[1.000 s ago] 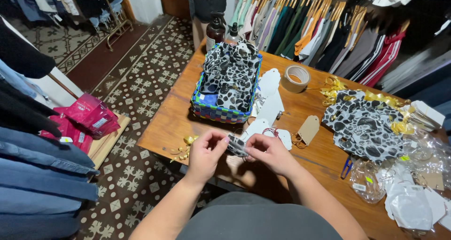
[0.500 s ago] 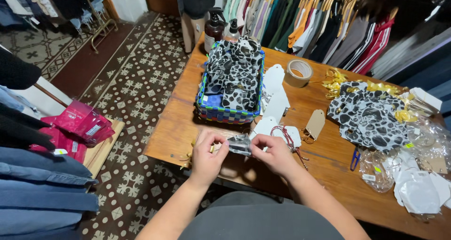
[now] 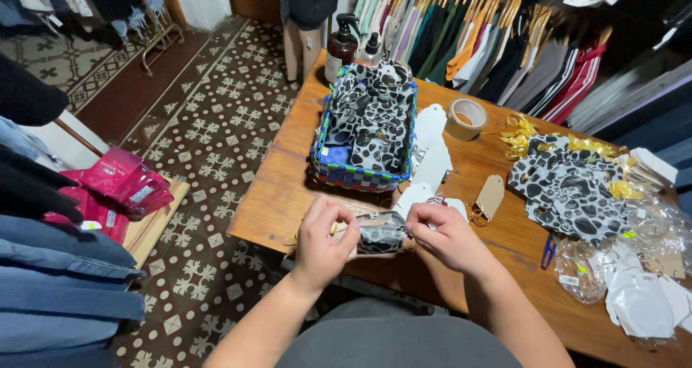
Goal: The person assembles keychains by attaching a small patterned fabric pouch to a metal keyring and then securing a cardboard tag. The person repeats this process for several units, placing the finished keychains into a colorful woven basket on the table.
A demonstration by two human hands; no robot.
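Far left: folded jeans (image 3: 65,281) and red packets (image 3: 119,188) on a low shelf beside the patterned floor tiles. At the table (image 3: 281,195) near edge, the left hand (image 3: 324,242) is closed, thumb and fingers pinching the left end of a small black-and-white spotted pouch (image 3: 380,232). The right hand (image 3: 443,237) is closed on the pouch's right end, fingers curled over it. Compared with a second ago, both hands have drawn closer together and the pouch is now bunched tight between them rather than spread; it looks folded or rolled up, so the folding step seems near done. The pouch sits just above the table edge, in front of the woven basket (image 3: 360,175), which is full of similar spotted pieces. Behind the basket: two pump bottles (image 3: 342,47). Right of the basket: white tags (image 3: 431,148), a tape roll (image 3: 465,118), a brown tag (image 3: 490,195). Further right: a spotted fabric pile (image 3: 573,188) with gold ribbons (image 3: 517,134), then clear bags (image 3: 634,296) at the far end. Clothes hang on a rack (image 3: 504,29) behind.
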